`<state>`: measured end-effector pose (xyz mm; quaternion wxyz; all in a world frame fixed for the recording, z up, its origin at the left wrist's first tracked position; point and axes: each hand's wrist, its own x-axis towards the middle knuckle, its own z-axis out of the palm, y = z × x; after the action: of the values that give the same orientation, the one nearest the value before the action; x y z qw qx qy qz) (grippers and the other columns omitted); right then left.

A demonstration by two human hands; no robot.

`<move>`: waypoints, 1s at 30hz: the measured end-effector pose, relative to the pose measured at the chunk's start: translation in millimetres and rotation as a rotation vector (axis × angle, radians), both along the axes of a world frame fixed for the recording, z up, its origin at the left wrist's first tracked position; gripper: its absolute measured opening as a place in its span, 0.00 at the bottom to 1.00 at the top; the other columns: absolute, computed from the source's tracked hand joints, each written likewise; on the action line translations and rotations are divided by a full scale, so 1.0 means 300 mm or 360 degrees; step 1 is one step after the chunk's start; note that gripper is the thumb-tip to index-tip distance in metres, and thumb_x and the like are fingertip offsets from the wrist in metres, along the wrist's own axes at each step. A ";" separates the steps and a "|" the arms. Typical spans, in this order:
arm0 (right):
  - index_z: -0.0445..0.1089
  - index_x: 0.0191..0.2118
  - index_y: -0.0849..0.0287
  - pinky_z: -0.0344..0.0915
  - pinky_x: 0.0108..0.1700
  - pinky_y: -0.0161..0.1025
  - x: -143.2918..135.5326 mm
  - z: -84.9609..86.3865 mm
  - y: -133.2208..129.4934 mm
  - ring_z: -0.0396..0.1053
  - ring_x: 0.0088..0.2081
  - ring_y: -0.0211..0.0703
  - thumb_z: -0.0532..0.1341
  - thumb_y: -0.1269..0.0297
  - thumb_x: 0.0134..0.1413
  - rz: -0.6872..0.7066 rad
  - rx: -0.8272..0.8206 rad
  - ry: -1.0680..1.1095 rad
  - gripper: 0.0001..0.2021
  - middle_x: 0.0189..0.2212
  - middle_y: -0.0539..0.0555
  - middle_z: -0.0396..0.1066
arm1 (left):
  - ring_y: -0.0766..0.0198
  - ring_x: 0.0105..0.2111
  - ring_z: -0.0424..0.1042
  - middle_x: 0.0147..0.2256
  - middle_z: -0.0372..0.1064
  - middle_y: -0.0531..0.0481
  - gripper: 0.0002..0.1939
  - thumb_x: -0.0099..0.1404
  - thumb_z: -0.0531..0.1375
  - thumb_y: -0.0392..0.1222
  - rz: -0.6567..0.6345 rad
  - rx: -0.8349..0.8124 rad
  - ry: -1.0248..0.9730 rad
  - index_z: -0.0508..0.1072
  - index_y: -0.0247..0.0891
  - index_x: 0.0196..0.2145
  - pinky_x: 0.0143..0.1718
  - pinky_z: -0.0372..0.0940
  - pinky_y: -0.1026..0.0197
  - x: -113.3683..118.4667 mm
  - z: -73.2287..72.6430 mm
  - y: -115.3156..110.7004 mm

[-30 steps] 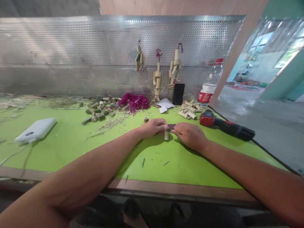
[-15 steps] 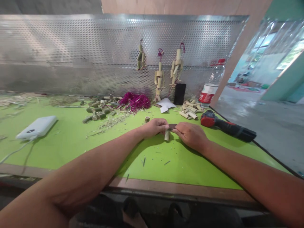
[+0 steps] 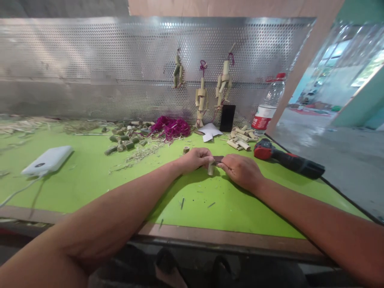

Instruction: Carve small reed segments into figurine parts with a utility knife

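My left hand (image 3: 199,159) is closed, pinching a short pale bamboo piece (image 3: 211,169) that points down over the green tabletop. A flat dark brown strip (image 3: 219,159), possibly sandpaper, lies against the top of the bamboo between my hands. Its right end is gripped by my closed right hand (image 3: 241,170), thumb toward the bamboo. The bamboo's upper end is hidden by the left fingers and the strip. Just behind my left hand stands a small bamboo ring (image 3: 186,150).
Behind are cut bamboo pieces (image 3: 121,142), purple string (image 3: 171,127), white paper (image 3: 210,131) and pale bamboo tubes (image 3: 241,138). A black-and-red power tool (image 3: 288,159) lies right, near a plastic bottle (image 3: 265,112). A power bank (image 3: 48,160) lies left. Bamboo figures (image 3: 201,100) hang on perforated metal.
The bamboo piece has shifted up slightly and looks a little blurred. My left fingers have risen a touch with it, while my right hand stays nearly in place.
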<state>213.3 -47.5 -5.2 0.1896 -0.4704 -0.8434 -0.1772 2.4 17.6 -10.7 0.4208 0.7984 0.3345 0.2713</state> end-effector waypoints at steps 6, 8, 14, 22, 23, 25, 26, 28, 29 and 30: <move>0.68 0.31 0.59 0.44 0.29 0.37 -0.006 -0.002 0.007 0.61 0.30 0.39 0.48 0.54 0.65 0.0075 -0.0059 -0.0060 0.19 0.28 0.53 0.69 | 0.71 0.24 0.64 0.26 0.69 0.53 0.14 0.63 0.57 0.50 0.0021 0.0046 0.0043 0.70 0.35 0.32 0.27 0.58 0.67 0.002 0.007 -0.002; 0.67 0.30 0.59 0.44 0.29 0.37 -0.006 -0.007 0.007 0.60 0.28 0.39 0.48 0.53 0.65 0.0179 -0.0132 -0.0142 0.20 0.27 0.53 0.69 | 0.71 0.23 0.63 0.25 0.68 0.53 0.14 0.62 0.58 0.50 0.0056 0.0069 0.0058 0.71 0.35 0.32 0.27 0.58 0.67 0.001 0.000 0.005; 0.67 0.30 0.59 0.44 0.29 0.37 -0.003 -0.009 0.006 0.61 0.30 0.39 0.47 0.52 0.65 0.0184 -0.0095 -0.0119 0.20 0.28 0.53 0.69 | 0.70 0.24 0.65 0.26 0.69 0.53 0.15 0.62 0.58 0.52 0.0038 0.0053 0.0028 0.71 0.36 0.33 0.27 0.59 0.67 -0.001 -0.008 0.010; 0.68 0.31 0.59 0.44 0.29 0.37 -0.002 -0.006 0.016 0.62 0.30 0.40 0.47 0.52 0.65 0.0048 -0.0037 -0.0041 0.20 0.29 0.53 0.69 | 0.71 0.24 0.65 0.25 0.69 0.53 0.14 0.63 0.58 0.50 0.0061 0.0074 0.0008 0.71 0.35 0.32 0.28 0.59 0.67 0.007 0.002 -0.002; 0.68 0.31 0.59 0.44 0.29 0.37 -0.003 -0.007 0.016 0.61 0.30 0.39 0.47 0.52 0.65 0.0114 -0.0088 -0.0097 0.21 0.28 0.53 0.69 | 0.70 0.24 0.65 0.25 0.69 0.53 0.14 0.62 0.58 0.51 0.0073 0.0090 0.0018 0.71 0.35 0.32 0.28 0.59 0.66 0.007 -0.001 0.000; 0.67 0.30 0.59 0.43 0.29 0.37 -0.004 -0.009 0.014 0.61 0.29 0.39 0.47 0.52 0.65 0.0244 -0.0180 -0.0205 0.21 0.27 0.52 0.69 | 0.70 0.23 0.64 0.25 0.69 0.53 0.16 0.62 0.58 0.53 0.0109 0.0122 0.0043 0.71 0.36 0.33 0.28 0.60 0.66 0.005 -0.008 0.005; 0.67 0.29 0.59 0.43 0.29 0.36 -0.005 -0.009 0.012 0.61 0.29 0.39 0.47 0.51 0.65 0.0271 -0.0197 -0.0228 0.21 0.27 0.52 0.69 | 0.70 0.23 0.64 0.25 0.69 0.53 0.16 0.62 0.58 0.54 0.0124 0.0130 0.0056 0.72 0.36 0.33 0.27 0.59 0.66 0.004 -0.010 0.007; 0.67 0.30 0.59 0.43 0.29 0.36 -0.005 -0.008 0.008 0.61 0.30 0.39 0.47 0.52 0.65 0.0195 -0.0147 -0.0164 0.21 0.28 0.53 0.70 | 0.71 0.22 0.63 0.25 0.69 0.53 0.17 0.62 0.57 0.55 0.0133 0.0127 0.0072 0.72 0.36 0.33 0.26 0.59 0.66 0.004 -0.013 0.010; 0.68 0.31 0.59 0.43 0.29 0.37 -0.005 -0.007 0.007 0.62 0.30 0.40 0.47 0.52 0.65 0.0126 -0.0102 -0.0104 0.21 0.29 0.53 0.70 | 0.71 0.22 0.63 0.25 0.69 0.53 0.18 0.61 0.57 0.55 0.0130 0.0121 0.0076 0.71 0.36 0.33 0.26 0.59 0.66 0.005 -0.014 0.010; 0.68 0.32 0.59 0.44 0.29 0.37 -0.005 -0.005 0.007 0.62 0.31 0.40 0.47 0.52 0.65 0.0060 -0.0059 -0.0050 0.20 0.29 0.53 0.70 | 0.71 0.22 0.63 0.24 0.69 0.53 0.18 0.61 0.57 0.55 0.0130 0.0117 0.0075 0.71 0.36 0.33 0.26 0.59 0.66 0.006 -0.015 0.011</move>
<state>211.8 -45.3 -6.6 0.1709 -0.4550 -0.8581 -0.1654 4.2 20.9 -15.2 0.3717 0.8052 0.3663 0.2815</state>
